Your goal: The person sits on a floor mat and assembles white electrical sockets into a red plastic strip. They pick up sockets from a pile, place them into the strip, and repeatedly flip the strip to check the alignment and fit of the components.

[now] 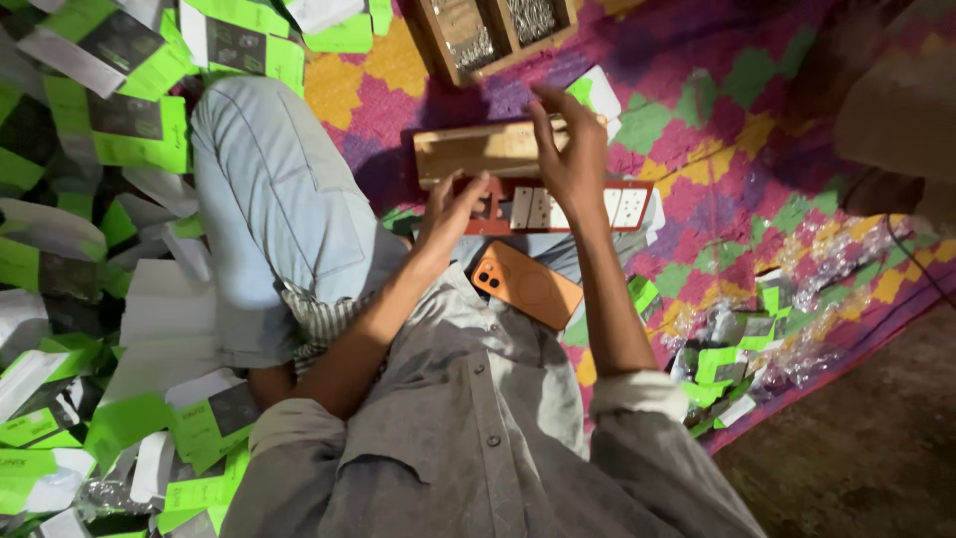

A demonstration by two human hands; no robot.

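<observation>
You sat cross-legged on a patterned mat of pink, yellow and green (717, 120), your pale blue trouser leg (269, 209) stretched out to your left. Your left hand (450, 211) rested on the left end of a long red tray with a row of slots (558, 209), the fingers loosely curled against it; whether they pinched anything small could not be told. Your right hand (573, 159) hovered over the middle of the same tray, fingers spread wide and pointing away from you, palm down, closed on nothing visible. Several white rectangular pieces (533, 207) sat in the tray's slots, side by side. Just beyond the tray, touching its far edge, lay a plain wooden block (478, 149). An orange phone (526, 285) lay tilted on your lap, near the tray. Farther off stood a wooden box with compartments (493, 30) holding small metal parts. Green and white packaging cards (110, 130) lay heaped at your left, and clear plastic bags (827, 259) were scattered at your right.
</observation>
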